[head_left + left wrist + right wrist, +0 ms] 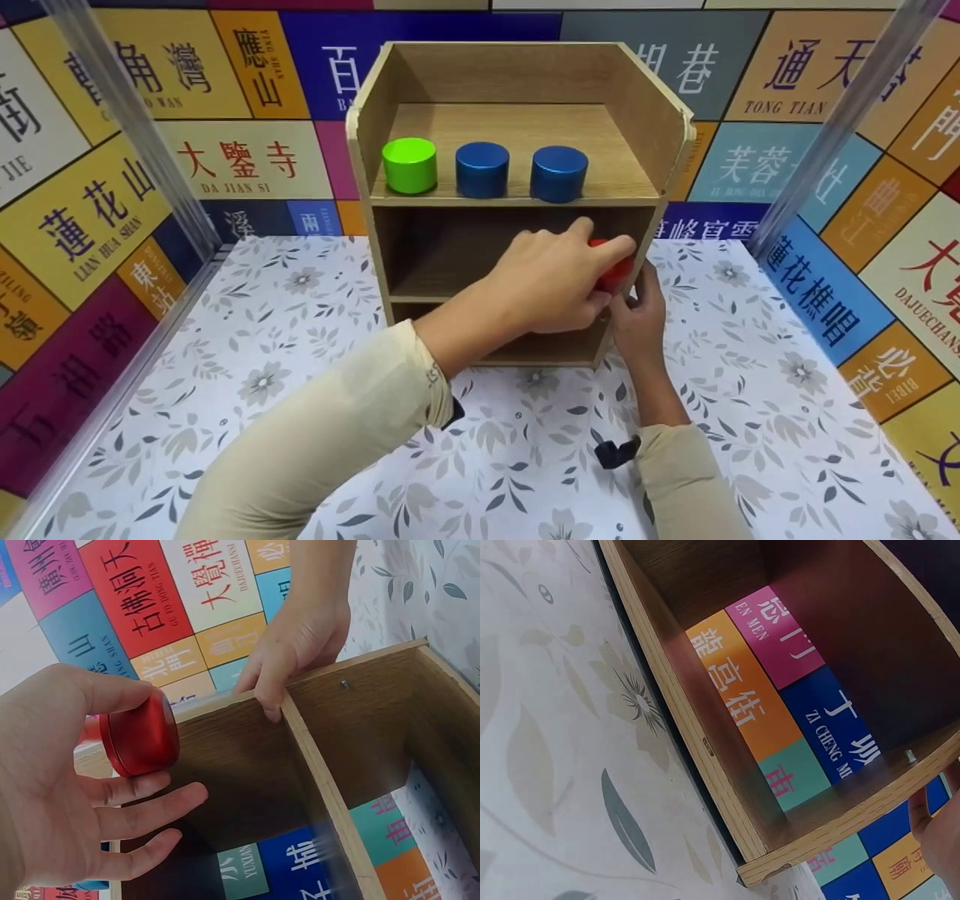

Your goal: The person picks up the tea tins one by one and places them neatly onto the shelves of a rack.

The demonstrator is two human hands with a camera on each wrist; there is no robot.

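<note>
My left hand (555,281) pinches a small round red tin (616,274) at the right side of a wooden shelf unit's middle compartment. The left wrist view shows the red tin (142,733) between thumb and fingers, the other fingers spread below it. With my right hand (641,319) I grip the right side panel of the wooden shelf (517,201). In the left wrist view the right hand (304,637) has a digit hooked over the panel's edge near the middle board. Only part of the right hand (939,840) shows in the right wrist view.
On the top shelf stand a green tin (409,166) and two blue ones, a left blue tin (482,171) and a right blue tin (559,175). The shelf unit stands on a floral tablecloth (262,382). Patterned panels with lettering (247,159) surround the table.
</note>
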